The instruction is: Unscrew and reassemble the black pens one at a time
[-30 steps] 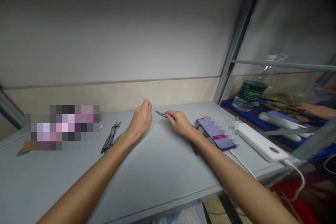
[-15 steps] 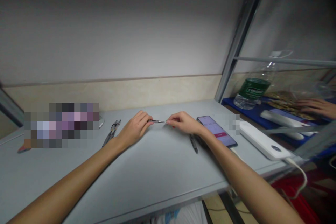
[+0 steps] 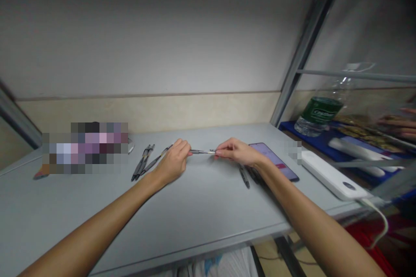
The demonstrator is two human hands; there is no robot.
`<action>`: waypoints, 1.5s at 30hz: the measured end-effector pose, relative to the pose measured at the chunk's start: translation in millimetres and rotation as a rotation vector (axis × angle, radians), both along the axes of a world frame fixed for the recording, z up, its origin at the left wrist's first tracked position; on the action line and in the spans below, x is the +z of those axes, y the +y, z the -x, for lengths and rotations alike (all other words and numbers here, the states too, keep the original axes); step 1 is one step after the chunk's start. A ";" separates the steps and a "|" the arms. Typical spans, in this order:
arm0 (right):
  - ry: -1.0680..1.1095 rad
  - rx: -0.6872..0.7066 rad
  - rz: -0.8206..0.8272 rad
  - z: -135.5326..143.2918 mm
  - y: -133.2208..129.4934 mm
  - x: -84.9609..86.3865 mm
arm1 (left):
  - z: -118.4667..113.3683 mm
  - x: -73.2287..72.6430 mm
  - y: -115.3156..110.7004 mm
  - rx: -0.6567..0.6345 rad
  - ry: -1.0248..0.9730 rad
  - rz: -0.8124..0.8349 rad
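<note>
A slim grey-and-silver pen is held level above the desk between my two hands. The fingers of my left hand are closed round its left end. At its right end, thumb and fingertips of my right hand pinch it. Left of my left hand lie dark pens, and one more pen slants towards that hand. Beneath my right wrist, another dark pen rests on the desk, with a further dark shape partly hidden by the forearm.
A phone with a lit screen lies behind my right forearm. A white power bank with a cable sits at the desk's right side. Beyond the metal frame stand a water bottle and another person's blurred hand. Pixelated items lie left.
My hands are slightly farther apart, and a longer, thicker stretch of pen shows between them. Another pen shows beside my left hand. The whole view has shifted slightly.
</note>
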State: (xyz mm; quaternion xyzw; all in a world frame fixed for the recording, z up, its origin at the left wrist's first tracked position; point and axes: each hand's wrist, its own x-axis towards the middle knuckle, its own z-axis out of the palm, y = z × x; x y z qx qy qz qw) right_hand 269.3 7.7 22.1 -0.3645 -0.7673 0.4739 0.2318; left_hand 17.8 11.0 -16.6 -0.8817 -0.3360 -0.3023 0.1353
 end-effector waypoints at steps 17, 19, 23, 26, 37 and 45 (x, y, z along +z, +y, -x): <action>-0.078 -0.190 -0.283 -3.2 4.3 -1.7 | -5.6 -0.1 -6.9 -0.059 -0.267 0.315; -0.059 -0.182 -0.200 -4.1 2.8 0.6 | -3.6 1.5 -9.1 -0.079 -0.262 0.270; 0.005 -0.151 -0.184 -1.9 1.2 1.5 | -0.7 -1.7 -9.0 -0.054 -0.268 0.316; 0.077 -0.196 -0.271 0.9 2.5 -0.3 | -1.0 -3.7 -6.6 -0.028 -0.348 0.530; 0.042 -0.234 -0.211 2.8 5.4 -5.4 | 1.6 0.7 -6.2 -0.058 -0.879 0.689; 0.113 -0.334 -0.453 8.3 8.7 -11.9 | 2.3 -8.2 0.0 -0.071 -1.047 0.822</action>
